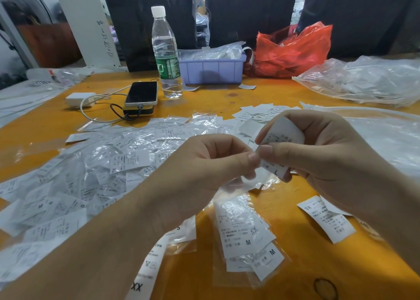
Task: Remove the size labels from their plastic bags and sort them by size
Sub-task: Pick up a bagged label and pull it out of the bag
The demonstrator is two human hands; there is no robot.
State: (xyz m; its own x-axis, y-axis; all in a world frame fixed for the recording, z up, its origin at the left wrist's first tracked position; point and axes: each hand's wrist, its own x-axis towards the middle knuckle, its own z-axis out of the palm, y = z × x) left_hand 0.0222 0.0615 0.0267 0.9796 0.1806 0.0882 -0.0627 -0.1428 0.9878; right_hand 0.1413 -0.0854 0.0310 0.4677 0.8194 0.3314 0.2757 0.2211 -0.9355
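Two hands meet above the middle of the orange worktop (227,99), both working on one white size label (283,138). The right hand (322,154) has its fingers curled round the label, which bends over them in an arch, and its thumb presses the lower end, where a printed "L" shows. The left hand (209,161) pinches between thumb and forefinger at the same spot, thumb tip to thumb tip with the right; a clear plastic bag (247,182) hangs crumpled just below the two hands, though whether the left fingers grip it I cannot tell.

Toward the left edge of the worktop lies a wide heap of bagged labels (75,181), still in their clear sleeves. Near the front edge, below the hands, sits a small stack of M labels (247,238), partly on empty plastic. To its right lies a single label marked SX (327,218), half under the right forearm. A long strip marked XX (145,270) lies at the front edge beside the left forearm. Loose white labels (256,113) are scattered beyond the hands.

Toward the far edge stand a water bottle (167,54), a lilac tray (211,69) and a red plastic bag (293,49). A phone (141,94) rests on a dark power bank, cabled to a white charger (80,99). Crumpled clear plastic (363,79) fills the far right corner.
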